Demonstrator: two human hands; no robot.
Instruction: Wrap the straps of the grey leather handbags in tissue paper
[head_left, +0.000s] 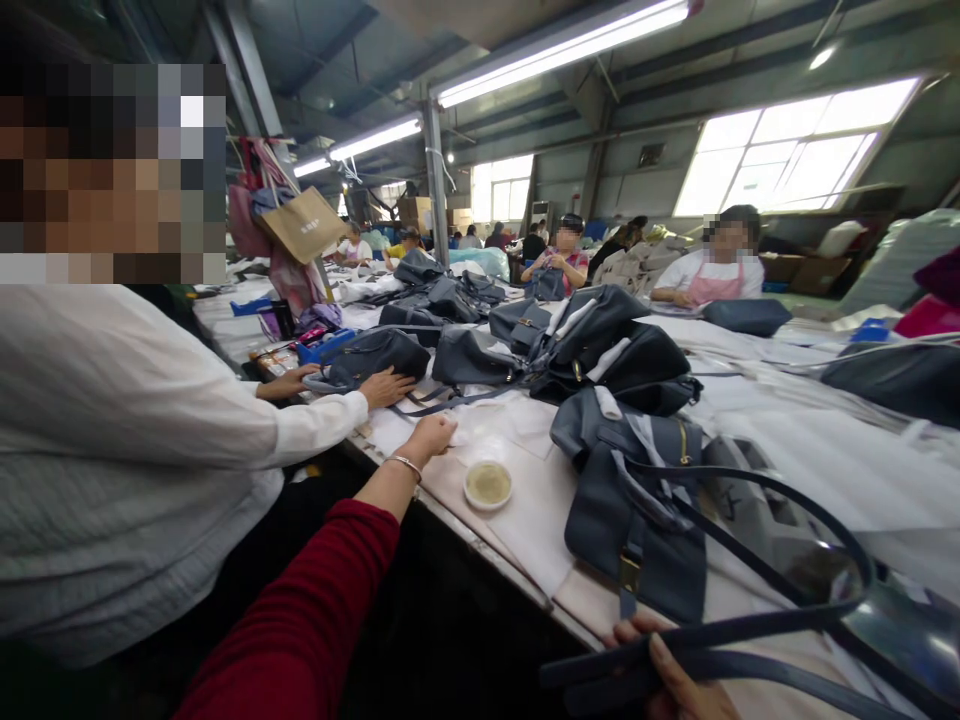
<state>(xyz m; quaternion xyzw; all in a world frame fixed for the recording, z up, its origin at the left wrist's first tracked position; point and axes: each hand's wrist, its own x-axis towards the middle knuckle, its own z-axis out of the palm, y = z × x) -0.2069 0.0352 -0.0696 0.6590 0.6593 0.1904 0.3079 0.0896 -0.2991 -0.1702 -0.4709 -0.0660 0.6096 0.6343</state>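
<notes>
My right hand [679, 675], at the bottom edge, is closed around a dark navy bag strap [757, 625]. Long loops of strap curve off to the right. Beside it lies a navy handbag [637, 530] with a gold buckle and white wrapping on its handles. My left hand [433, 437], in a red sleeve with a bracelet, reaches to the table's near side with its fingers closed. White material shows at its fingertips, but what it pinches is unclear. A small white dish [487, 485] of yellowish-beige contents stands between my hands.
A co-worker in a white shirt [142, 400] stands close on my left, both hands on another navy bag [375, 355]. Piled navy bags [600, 345] cover the table's middle. A grey box-like object [757, 510] sits right of my bag. Other people work across the table.
</notes>
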